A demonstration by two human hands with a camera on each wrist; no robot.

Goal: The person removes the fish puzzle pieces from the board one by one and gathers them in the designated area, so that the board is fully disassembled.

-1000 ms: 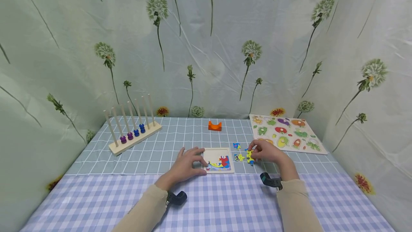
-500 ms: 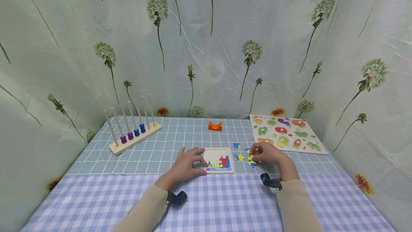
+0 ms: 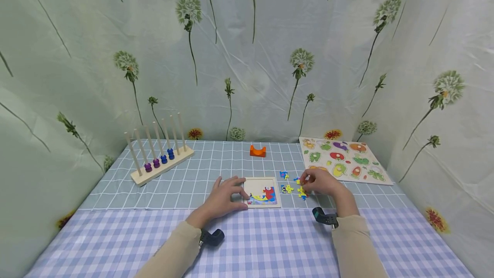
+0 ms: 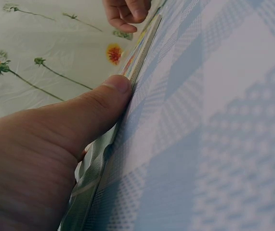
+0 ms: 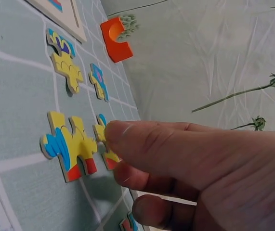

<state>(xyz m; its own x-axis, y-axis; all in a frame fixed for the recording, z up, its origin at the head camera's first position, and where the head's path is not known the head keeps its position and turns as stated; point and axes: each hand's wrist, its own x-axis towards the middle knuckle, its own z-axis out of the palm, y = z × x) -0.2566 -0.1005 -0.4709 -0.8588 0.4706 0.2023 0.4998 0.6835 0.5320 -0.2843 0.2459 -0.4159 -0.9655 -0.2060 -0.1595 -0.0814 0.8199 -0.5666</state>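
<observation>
My left hand (image 3: 224,196) holds the left side of a small wooden jigsaw tray (image 3: 278,198), its thumb (image 4: 115,86) against the front edge in the left wrist view. Joined pieces with red, blue and yellow parts (image 3: 269,193) fill the tray's lower part. On the right, several loose jigsaw pieces lie on the cloth. My right hand (image 3: 321,181) hovers over them with thumb and fingers bent. In the right wrist view a yellow piece with blue and red ends (image 5: 70,144) lies flat, apart from the fingers. The thumb partly hides another yellow piece (image 5: 109,158) behind it; no grip on it shows.
A wooden peg stand (image 3: 164,166) with purple and blue beads is at the back left. An orange arch block (image 3: 257,151) sits at the back middle. A vegetable knob puzzle board (image 3: 347,160) lies behind the right hand, close to the curtain (image 3: 247,55).
My right hand has let go of the yellow piece, which now lies slightly nearer and to the right, and the fingers have risen a little. The left hand and tray have stayed still.
</observation>
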